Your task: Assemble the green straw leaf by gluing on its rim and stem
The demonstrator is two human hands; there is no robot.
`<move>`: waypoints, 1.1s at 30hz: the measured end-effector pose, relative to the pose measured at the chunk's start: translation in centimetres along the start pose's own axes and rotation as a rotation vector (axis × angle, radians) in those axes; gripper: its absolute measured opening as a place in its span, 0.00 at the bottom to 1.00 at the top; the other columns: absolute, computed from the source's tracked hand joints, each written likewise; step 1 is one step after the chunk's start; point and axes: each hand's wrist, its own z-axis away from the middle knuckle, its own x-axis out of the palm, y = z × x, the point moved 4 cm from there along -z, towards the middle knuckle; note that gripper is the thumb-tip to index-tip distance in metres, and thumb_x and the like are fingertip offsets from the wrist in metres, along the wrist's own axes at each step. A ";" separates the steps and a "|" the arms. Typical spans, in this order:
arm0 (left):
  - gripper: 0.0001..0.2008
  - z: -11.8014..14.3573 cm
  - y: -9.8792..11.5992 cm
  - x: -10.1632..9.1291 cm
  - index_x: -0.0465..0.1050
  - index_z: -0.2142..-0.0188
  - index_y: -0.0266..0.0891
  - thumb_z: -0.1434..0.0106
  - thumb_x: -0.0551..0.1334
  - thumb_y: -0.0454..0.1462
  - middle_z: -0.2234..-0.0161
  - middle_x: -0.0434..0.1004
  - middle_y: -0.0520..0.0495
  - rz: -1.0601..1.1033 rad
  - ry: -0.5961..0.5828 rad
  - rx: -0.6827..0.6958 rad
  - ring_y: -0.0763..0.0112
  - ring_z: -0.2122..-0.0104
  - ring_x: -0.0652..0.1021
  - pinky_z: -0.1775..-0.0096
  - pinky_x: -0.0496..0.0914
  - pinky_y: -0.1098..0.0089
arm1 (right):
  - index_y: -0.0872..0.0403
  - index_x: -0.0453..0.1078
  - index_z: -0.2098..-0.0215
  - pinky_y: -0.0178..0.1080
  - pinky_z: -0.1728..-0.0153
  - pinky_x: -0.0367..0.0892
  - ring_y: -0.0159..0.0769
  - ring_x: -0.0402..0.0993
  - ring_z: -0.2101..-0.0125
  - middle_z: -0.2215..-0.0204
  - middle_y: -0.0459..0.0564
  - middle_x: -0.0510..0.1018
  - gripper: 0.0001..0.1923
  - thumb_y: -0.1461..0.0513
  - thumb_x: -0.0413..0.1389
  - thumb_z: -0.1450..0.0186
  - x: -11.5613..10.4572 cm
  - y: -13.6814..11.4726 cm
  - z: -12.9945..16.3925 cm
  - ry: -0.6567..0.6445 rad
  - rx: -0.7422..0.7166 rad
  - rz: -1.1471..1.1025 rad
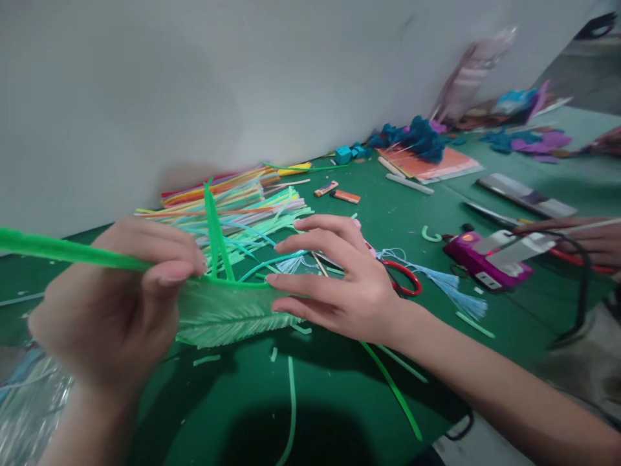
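Observation:
My left hand [116, 298] is closed in a pinch on a bright green pipe cleaner [63, 249]. One end of it sticks out to the left, and a narrow folded green loop [218, 243] stands up beside my fingertips. Below runs a ribbed, translucent green leaf-shaped piece [233, 317], with a bright green strip along its upper edge. The thumb and forefinger of my right hand [349, 285] close on the right end of this leaf piece, while the other fingers stretch out above it. My left hand hides the leaf's left end.
Bundled coloured pipe cleaners [237, 200] lie along the wall. Nearby are two lighters [345, 196], red-handled scissors [405, 278], blue tassels [451, 291] and a purple power strip [485, 262]. A co-worker's hand [592, 243] is at right. Green scraps [292, 408] lie in front.

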 end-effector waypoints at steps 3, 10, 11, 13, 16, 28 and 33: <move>0.14 0.1 0.1 0.0 0.71 0.72 0.42 0.30 0.60 0.43 0.76 0.74 0.53 -0.012 -0.010 0.004 0.71 0.74 0.76 0.69 0.70 0.64 | 0.49 0.79 0.60 0.50 0.48 0.72 0.46 0.71 0.46 0.54 0.51 0.80 0.09 0.54 0.63 0.34 0.0 -0.1 0.1 -0.017 -0.010 0.052; 0.12 0.3 0.1 -0.1 0.72 0.71 0.43 0.30 0.59 0.42 0.74 0.75 0.52 -0.062 -0.042 0.000 0.71 0.73 0.76 0.68 0.69 0.63 | 0.49 0.79 0.60 0.49 0.50 0.72 0.48 0.70 0.44 0.55 0.49 0.81 0.08 0.55 0.62 0.33 0.2 -0.5 0.1 -0.047 -0.095 0.181; 0.12 0.3 0.0 -0.1 0.72 0.70 0.43 0.30 0.60 0.42 0.74 0.75 0.52 -0.066 -0.045 0.005 0.71 0.73 0.76 0.68 0.70 0.63 | 0.48 0.78 0.60 0.49 0.51 0.73 0.48 0.71 0.45 0.56 0.48 0.81 0.07 0.56 0.62 0.33 0.1 -0.6 0.0 -0.042 -0.108 0.196; 0.10 0.3 -0.1 -0.1 0.73 0.70 0.43 0.31 0.60 0.40 0.74 0.76 0.52 -0.066 -0.061 0.024 0.71 0.72 0.77 0.66 0.71 0.62 | 0.49 0.78 0.61 0.48 0.53 0.73 0.48 0.72 0.46 0.56 0.47 0.82 0.04 0.59 0.62 0.33 0.1 -0.9 -0.2 -0.033 -0.140 0.220; 0.09 0.2 -0.3 -0.1 0.72 0.69 0.42 0.31 0.60 0.39 0.74 0.75 0.52 -0.034 -0.065 0.031 0.70 0.72 0.77 0.66 0.71 0.62 | 0.50 0.78 0.63 0.49 0.51 0.72 0.47 0.73 0.46 0.54 0.46 0.82 0.02 0.62 0.62 0.34 0.1 -1.3 -0.5 -0.045 -0.171 0.234; 0.07 0.2 -0.5 -0.2 0.74 0.65 0.39 0.30 0.61 0.39 0.71 0.77 0.50 0.008 -0.099 0.006 0.69 0.68 0.78 0.64 0.71 0.64 | 0.52 0.76 0.60 0.51 0.51 0.74 0.48 0.72 0.47 0.57 0.52 0.83 0.06 0.65 0.63 0.36 0.8 -1.6 -1.2 -0.055 -0.031 0.147; 0.12 -0.1 -0.7 -0.5 0.74 0.61 0.40 0.29 0.57 0.45 0.68 0.78 0.51 -0.081 -0.135 0.013 0.75 0.70 0.77 0.68 0.68 0.72 | 0.50 0.76 0.59 0.51 0.50 0.74 0.47 0.73 0.47 0.57 0.50 0.82 0.08 0.67 0.64 0.37 1.0 -1.7 -1.3 -0.050 -0.034 0.168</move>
